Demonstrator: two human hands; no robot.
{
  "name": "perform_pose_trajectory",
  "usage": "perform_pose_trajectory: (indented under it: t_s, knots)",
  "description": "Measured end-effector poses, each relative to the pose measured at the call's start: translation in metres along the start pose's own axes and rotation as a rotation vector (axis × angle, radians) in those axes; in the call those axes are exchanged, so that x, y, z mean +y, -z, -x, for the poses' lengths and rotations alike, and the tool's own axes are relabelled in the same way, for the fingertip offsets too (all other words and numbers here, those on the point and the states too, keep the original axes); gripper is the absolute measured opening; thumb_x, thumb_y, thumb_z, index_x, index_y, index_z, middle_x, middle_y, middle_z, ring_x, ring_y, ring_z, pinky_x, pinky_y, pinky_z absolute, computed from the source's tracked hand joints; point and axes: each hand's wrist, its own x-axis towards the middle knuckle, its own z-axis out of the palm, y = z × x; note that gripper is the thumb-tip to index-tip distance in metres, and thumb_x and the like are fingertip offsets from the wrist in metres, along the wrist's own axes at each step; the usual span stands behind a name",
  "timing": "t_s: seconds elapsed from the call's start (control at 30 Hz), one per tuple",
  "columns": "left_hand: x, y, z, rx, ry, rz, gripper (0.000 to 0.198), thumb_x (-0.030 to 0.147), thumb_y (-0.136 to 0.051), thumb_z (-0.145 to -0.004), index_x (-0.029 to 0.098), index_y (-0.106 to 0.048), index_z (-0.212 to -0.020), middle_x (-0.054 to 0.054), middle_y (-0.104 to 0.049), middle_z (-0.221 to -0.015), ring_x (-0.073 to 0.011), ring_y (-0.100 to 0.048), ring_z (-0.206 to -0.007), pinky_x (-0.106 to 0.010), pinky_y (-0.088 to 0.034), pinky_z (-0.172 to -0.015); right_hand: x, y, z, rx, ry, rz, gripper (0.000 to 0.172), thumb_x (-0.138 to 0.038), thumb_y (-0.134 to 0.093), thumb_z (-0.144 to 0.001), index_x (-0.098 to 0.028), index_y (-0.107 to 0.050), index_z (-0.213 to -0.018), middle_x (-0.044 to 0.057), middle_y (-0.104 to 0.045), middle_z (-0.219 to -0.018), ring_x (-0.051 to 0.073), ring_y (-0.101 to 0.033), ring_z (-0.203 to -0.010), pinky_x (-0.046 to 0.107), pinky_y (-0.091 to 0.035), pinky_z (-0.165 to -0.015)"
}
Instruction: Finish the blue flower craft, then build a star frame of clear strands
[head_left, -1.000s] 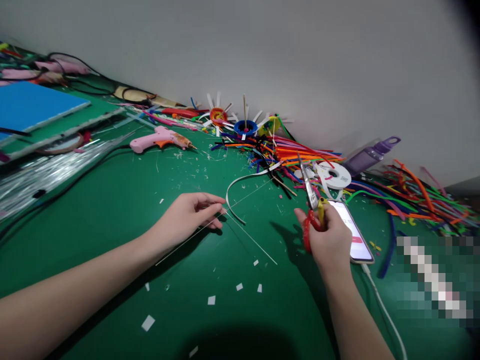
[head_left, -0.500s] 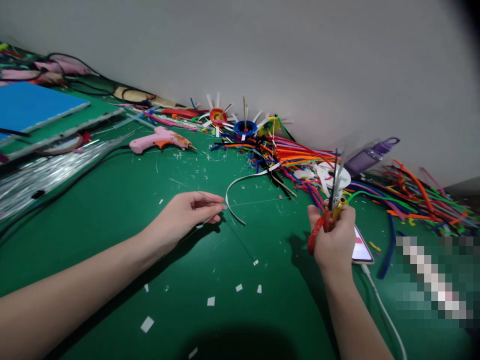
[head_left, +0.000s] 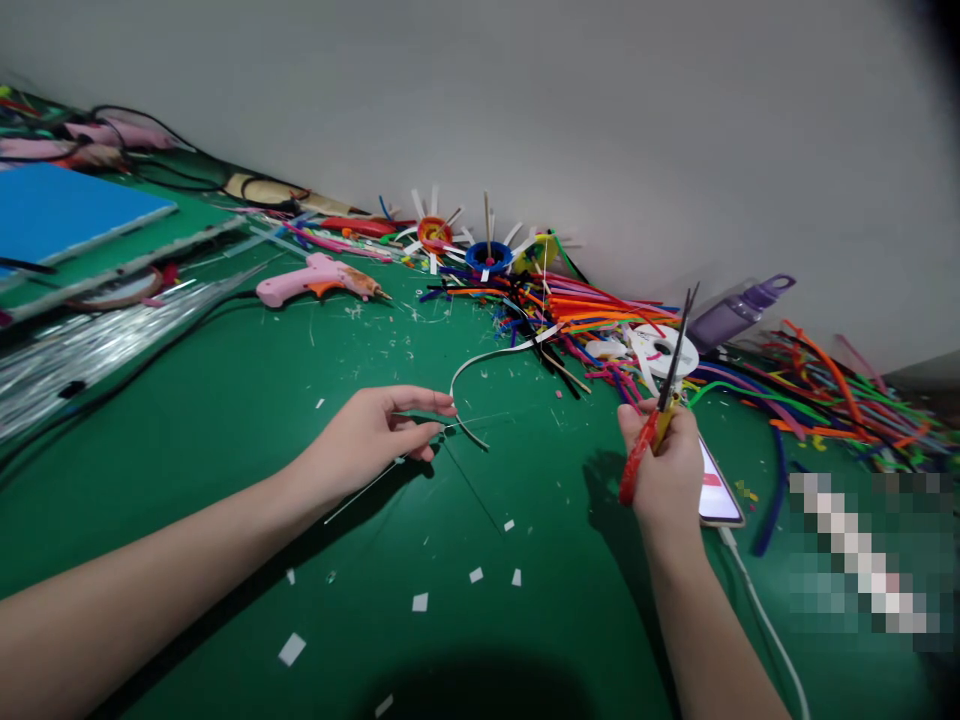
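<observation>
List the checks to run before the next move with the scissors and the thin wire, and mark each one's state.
1. Left hand pinching the thin wire: ok.
2. Right hand gripping the scissors by the handles: ok.
3. Scissors at the wire: not ok, they point up, away from it.
4. Wire taut beyond the left hand: cannot tell, too thin to trace.
5. Phone clear of the right hand: not ok, it lies partly beneath it.

The flat table mat is plain green flecked with small white paper scraps, the metal scissors have red and yellow handles, the thin wire is whitish, the plastic glue gun is pink with orange, and the plastic bottle is purple.
</observation>
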Motion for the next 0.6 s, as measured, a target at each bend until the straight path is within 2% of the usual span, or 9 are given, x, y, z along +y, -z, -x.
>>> perform_pose_trajectory:
  t_s: [0.37, 0.6]
  knots:
    - [0.0007, 0.0005, 0.0, -0.016, -0.059, -0.099, 0.04, 0.03, -0.064, -0.077, 0.021, -0.06, -0.116, -0.007, -0.067, -0.114, -0.0095, -0.064, -0.059, -0.024, -0.053, -0.061, -0.003, 0.0004, 0.0005, -0.022, 0.051, 0.034, 0.033, -0.048, -0.065, -0.074, -0.02, -0.047, -0.083, -0.006, -0.039, -0.062, 0.009, -0.035, -0.05, 0.024, -0.033, -0.047]
    - [0.0012, -0.0001, 0.0002, -0.034, -0.095, -0.157, 0.044, 0.032, -0.062, -0.079, 0.021, -0.056, -0.122, -0.004, -0.072, -0.084, -0.0129, -0.064, -0.059, -0.025, -0.051, -0.06, -0.0007, 0.0038, 0.0015, -0.091, 0.229, 0.249, 0.041, -0.051, -0.066, -0.071, -0.022, -0.038, -0.07, -0.006, -0.039, -0.063, 0.01, -0.039, -0.053, 0.025, -0.035, -0.051]
